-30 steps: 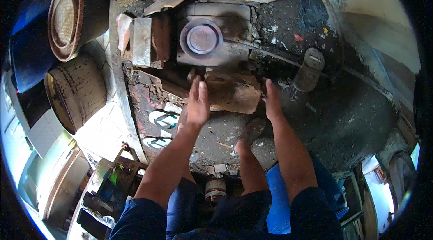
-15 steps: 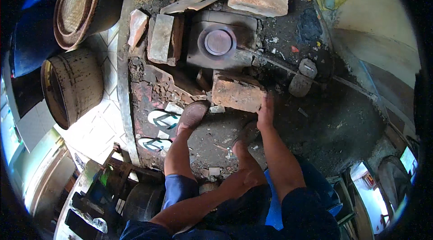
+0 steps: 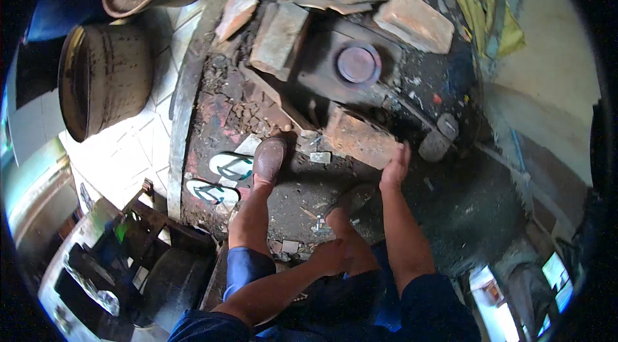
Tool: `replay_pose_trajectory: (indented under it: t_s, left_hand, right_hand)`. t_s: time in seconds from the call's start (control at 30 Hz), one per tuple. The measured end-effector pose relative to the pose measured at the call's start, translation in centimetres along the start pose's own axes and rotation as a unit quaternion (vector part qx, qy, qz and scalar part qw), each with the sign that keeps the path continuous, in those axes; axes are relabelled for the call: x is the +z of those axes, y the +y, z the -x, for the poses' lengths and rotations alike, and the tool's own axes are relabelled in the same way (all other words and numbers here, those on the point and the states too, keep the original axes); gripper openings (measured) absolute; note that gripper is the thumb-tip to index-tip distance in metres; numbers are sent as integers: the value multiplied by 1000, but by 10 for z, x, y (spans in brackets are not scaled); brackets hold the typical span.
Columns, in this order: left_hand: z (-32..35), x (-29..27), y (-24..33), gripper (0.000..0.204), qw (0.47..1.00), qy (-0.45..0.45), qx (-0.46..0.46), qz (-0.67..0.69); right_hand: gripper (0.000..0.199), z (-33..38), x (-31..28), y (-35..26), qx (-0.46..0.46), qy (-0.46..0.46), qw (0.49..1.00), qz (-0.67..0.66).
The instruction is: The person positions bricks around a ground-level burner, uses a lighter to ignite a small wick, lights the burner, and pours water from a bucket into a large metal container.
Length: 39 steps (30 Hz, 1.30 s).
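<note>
Sooty, rubble-strewn ground [image 3: 412, 213] surrounds a low brick hearth carrying a dark metal block with a round lid [image 3: 358, 64]; pale tiles lie to the left, with a rusty drum [image 3: 106, 88] on its side. Compared with a second ago, the left hand [image 3: 331, 255] has left the flat brick [image 3: 360, 139] and now rests on the person's knee, fingers curled loosely over it, holding nothing. The brick, then spanned by both hands, now lies tilted at the front of the hearth, just below the metal block. Only the right hand [image 3: 394, 171] remains on it: the grip is spread, fingers extended and lying together against the brick's lower right edge, pressing rather than pinching. Judged from this, the work has passed from two-handed carrying to one-handed steadying or nudging. The person's shoe [image 3: 268, 160] stands beside two sandals [image 3: 222, 178]. More loose bricks [image 3: 415, 20] ring the block.
</note>
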<state>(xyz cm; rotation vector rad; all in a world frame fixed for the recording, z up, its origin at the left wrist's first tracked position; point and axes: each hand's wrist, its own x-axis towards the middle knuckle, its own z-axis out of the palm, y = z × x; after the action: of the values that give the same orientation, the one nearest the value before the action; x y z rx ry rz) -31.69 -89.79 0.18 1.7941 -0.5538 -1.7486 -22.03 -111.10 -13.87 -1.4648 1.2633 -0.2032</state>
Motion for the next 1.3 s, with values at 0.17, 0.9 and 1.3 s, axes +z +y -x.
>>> replay_pose_trajectory:
  t_s: [0.17,0.9,1.3]
  left_hand:
    - [-5,-35,17,52,997,-42,-52,47]
    - [58,-217,41,55,978,3,127,164]
    - [52,-212,37,59,973,46,156,163]
  right_hand:
    - [45,33,58,-76,-243,39,936,253]
    - [25,34,504,-127,-529,-252,540,604]
    - [21,16,519,-122,-594,-279,469,591]
